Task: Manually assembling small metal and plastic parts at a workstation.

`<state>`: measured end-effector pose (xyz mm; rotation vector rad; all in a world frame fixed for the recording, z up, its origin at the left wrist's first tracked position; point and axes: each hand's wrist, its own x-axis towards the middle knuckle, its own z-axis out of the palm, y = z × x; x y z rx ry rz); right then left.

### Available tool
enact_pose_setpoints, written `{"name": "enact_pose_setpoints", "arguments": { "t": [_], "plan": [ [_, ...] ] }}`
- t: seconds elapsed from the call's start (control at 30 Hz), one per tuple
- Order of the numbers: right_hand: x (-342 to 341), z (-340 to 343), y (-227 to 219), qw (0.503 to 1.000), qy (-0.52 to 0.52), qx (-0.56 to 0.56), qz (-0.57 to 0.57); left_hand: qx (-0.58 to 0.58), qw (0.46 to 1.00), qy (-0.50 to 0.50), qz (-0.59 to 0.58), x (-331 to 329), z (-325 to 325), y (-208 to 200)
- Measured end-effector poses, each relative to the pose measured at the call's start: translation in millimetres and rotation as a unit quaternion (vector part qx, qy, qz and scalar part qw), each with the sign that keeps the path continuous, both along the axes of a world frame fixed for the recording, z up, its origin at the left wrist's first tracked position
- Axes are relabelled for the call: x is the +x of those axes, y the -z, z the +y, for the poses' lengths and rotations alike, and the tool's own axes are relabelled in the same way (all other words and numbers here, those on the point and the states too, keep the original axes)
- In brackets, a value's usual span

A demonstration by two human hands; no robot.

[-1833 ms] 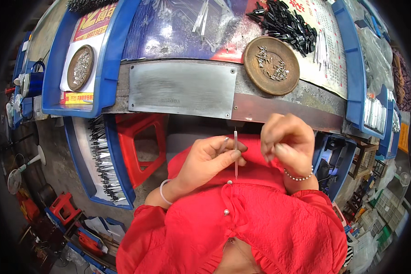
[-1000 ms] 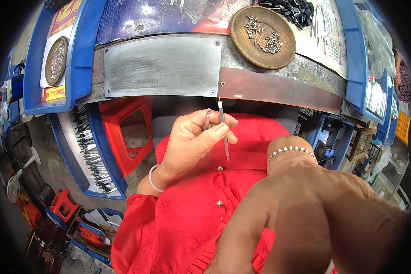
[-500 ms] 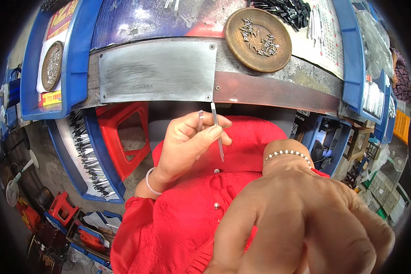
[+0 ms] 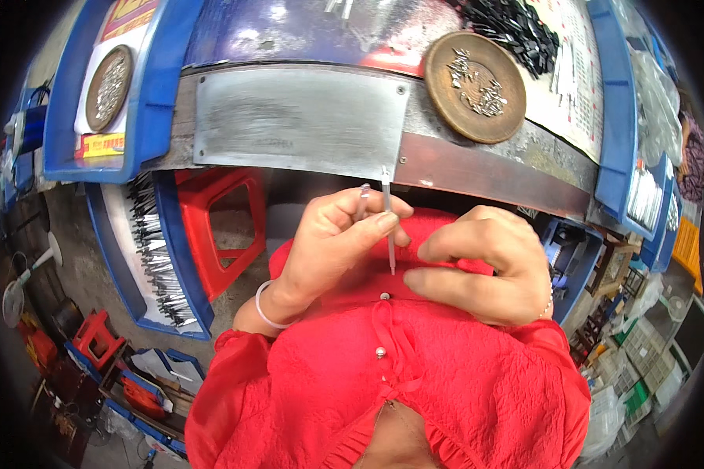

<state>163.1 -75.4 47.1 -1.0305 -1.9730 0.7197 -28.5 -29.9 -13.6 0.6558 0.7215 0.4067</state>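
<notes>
Right hand (image 4: 489,266) back beside the rod (image 4: 386,194)
Its fingers point left, parted; the left hand (image 4: 328,238) pinches the rod in its fingers.

Hands (image 4: 328,242) (image 4: 497,266) before bench (image 4: 544,162), dish (image 4: 450,102) of small parts (image 4: 486,100) on bench, plate (image 4: 301,117) left of dish, bin (image 4: 152,94) farther left
</notes>
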Motion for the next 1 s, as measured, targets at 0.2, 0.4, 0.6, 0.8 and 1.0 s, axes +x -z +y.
{"name": "enact_pose_setpoints", "arguments": {
  "t": [0.2, 0.4, 0.6, 0.8, 1.0],
  "plan": [
    [-6.8, -9.2, 23.3, 0.968, -0.033, 0.039, -0.247, 0.005, 0.998, -0.044, -0.043, 11.2, -7.8, 7.2],
    [-8.2, -4.6, 26.2, 0.972, -0.027, 0.119, -0.199, -0.015, 0.999, 0.009, -0.048, 2.4, -1.8, -1.6],
    [1.8, -8.3, 20.1, 1.0, 0.023, 0.011, 0.015, 0.054, 0.998, 0.017, -0.017, -1.5, -4.1, -4.4],
    [-2.6, -14.4, 27.1, 0.913, 0.129, -0.301, 0.244, 0.116, 0.993, -0.016, -0.002, 0.8, -11.4, -0.5],
    [-9.7, -12.7, 35.6, 0.843, 0.09, -0.408, 0.339, 0.09, 0.996, -0.024, -0.017, 2.6, -13.4, -0.6]
  ]
}}
